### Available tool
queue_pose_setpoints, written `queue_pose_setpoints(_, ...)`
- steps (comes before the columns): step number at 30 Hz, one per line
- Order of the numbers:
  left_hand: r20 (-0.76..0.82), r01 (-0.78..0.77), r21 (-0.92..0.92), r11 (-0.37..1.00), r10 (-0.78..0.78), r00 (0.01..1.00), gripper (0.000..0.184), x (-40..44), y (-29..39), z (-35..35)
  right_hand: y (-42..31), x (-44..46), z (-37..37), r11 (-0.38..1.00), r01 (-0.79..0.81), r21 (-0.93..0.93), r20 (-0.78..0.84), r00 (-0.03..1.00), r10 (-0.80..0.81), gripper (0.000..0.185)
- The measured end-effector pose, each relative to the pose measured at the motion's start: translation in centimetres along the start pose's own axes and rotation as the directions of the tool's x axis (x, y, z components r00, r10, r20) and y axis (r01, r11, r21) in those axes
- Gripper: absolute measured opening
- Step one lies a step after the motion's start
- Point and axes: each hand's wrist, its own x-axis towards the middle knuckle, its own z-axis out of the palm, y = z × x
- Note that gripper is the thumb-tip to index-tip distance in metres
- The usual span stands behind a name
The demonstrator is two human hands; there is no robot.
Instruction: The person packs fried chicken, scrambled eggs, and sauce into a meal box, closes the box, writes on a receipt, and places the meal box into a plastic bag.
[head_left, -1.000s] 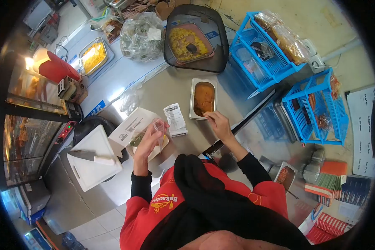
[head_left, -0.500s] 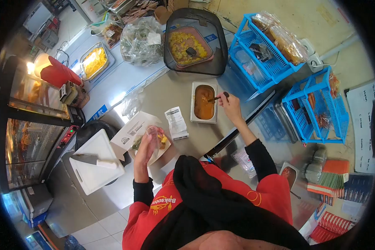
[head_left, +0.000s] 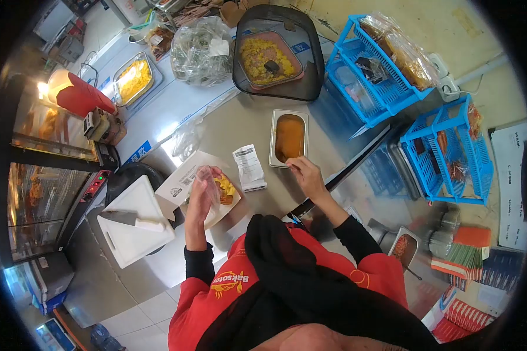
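Note:
My right hand (head_left: 305, 176) is closed at the near edge of a metal pan (head_left: 273, 138) of orange-brown sauce (head_left: 290, 137). It pinches a spoon, mostly hidden by the fingers and the pan edge. My left hand (head_left: 199, 196) is closed on a clear plastic bag (head_left: 213, 182), held over an open white food box (head_left: 233, 206). Yellow and brown food (head_left: 225, 190) shows inside the box. A printed receipt (head_left: 249, 168) lies between the box and the pan.
A knife (head_left: 123, 218) rests on a white cutting board (head_left: 132, 243) at left, near a lit display cabinet (head_left: 50, 199). A dark-rimmed cover (head_left: 307, 52) stands over yellow food behind the pan. Blue baskets (head_left: 386, 105) stand right; a small metal tray (head_left: 413, 248) is lower right.
My right hand has moved back from beyond the pan's right side to its near edge, bringing the spoon closer. The left hand has shifted slightly left with the bag, uncovering more of the food.

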Motion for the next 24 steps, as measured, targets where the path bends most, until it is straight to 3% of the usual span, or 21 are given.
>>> queue_pose_setpoints(7,-0.015,-0.026,0.044,0.999,0.027,1.0,0.05,-0.6,-0.7,-0.5,3.3,5.6,0.1,0.973,0.149,-0.178,0.093,0.987,-0.135,0.01)
queue_pose_setpoints(13,-0.034,-0.035,0.033,0.999,0.036,0.999,0.047,-0.9,-0.9,-0.6,4.6,8.3,-2.2,0.993,-0.079,-0.091,-0.069,0.995,0.073,0.018)
queue_pose_setpoints(15,-0.033,-0.036,0.02,0.999,0.036,0.999,0.047,-0.9,-1.1,-0.8,4.8,7.6,-2.8,0.95,-0.304,0.074,-0.095,0.946,0.311,0.023)
queue_pose_setpoints(16,-0.027,-0.017,-0.013,1.0,0.017,0.999,0.048,-0.8,-1.1,-0.9,4.8,7.0,-2.9,0.949,-0.307,0.072,-0.095,0.945,0.313,0.023)
queue_pose_setpoints(18,-0.018,0.004,-0.049,0.999,-0.005,1.0,0.049,-0.6,-1.3,-1.0,4.8,5.4,-3.0,0.872,-0.454,0.184,-0.11,0.872,0.477,0.026)
queue_pose_setpoints(22,-0.017,0.036,-0.035,0.999,-0.036,0.999,0.052,0.0,-1.6,-1.0,3.4,1.8,-2.9,0.822,-0.521,0.231,-0.061,0.835,0.547,0.025)
queue_pose_setpoints(24,-0.001,0.039,-0.022,0.999,-0.039,0.999,0.053,0.3,-1.7,-0.6,2.2,0.5,-3.2,0.881,-0.392,0.263,0.059,0.918,0.391,0.016)
